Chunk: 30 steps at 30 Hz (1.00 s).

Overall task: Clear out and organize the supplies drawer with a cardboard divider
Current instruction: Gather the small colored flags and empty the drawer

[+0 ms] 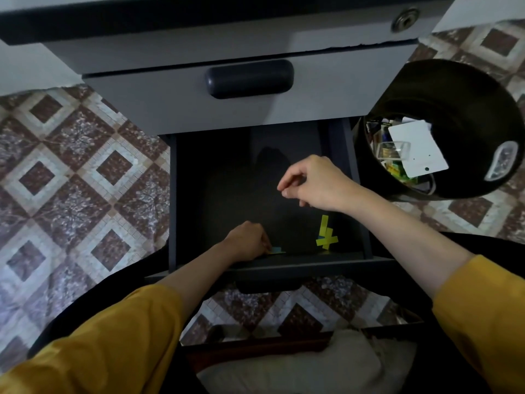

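Observation:
The dark drawer (366, 223) is pulled open below me, its floor almost bare. Yellow sticky strips with a bit of blue (326, 233) cling to the inside near the front right corner. My left hand (246, 242) reaches into the front left of the drawer and pinches a small blue and yellow slip (276, 249) against the front wall. My right hand (314, 182) hovers above the drawer's middle with thumb and forefinger pinched together; whether something tiny sits between them I cannot tell.
A black bucket (443, 89) stands on the floor right of the drawer, holding a white card (414, 150) and several small supplies. A closed grey drawer with a dark handle (250, 78) is above. Patterned tile floor (74, 172) lies on both sides; a pale cushion (298, 362) sits by my lap.

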### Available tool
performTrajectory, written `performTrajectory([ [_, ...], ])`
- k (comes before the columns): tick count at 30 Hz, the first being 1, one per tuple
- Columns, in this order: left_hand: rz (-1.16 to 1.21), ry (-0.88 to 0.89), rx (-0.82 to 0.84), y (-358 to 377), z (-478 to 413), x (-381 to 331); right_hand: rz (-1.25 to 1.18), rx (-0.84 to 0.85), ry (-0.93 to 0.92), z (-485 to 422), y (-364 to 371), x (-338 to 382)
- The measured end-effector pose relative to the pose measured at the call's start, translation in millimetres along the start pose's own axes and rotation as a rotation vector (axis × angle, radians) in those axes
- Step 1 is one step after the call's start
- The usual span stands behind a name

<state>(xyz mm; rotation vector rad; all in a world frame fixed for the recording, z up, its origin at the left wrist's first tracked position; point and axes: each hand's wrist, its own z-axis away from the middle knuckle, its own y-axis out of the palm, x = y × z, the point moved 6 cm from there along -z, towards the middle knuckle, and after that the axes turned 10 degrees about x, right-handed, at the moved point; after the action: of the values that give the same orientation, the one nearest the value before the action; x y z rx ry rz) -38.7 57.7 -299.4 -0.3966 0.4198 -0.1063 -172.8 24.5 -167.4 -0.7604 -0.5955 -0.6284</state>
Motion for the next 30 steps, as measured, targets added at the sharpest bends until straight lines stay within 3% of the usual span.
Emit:
performTrajectory([
  [21, 0.13, 0.049, 0.006, -5, 7, -14, 0.038, 0.007, 0.007, 1, 0, -1],
  [24, 0.282, 0.059, -0.031, -16, 9, -16, 0.048, 0.002, 0.016, 1, -2, -4],
  [30, 0.879, 0.169, -0.199, -57, 30, -30, 0.008, -0.062, 0.144, 0, -10, -22],
])
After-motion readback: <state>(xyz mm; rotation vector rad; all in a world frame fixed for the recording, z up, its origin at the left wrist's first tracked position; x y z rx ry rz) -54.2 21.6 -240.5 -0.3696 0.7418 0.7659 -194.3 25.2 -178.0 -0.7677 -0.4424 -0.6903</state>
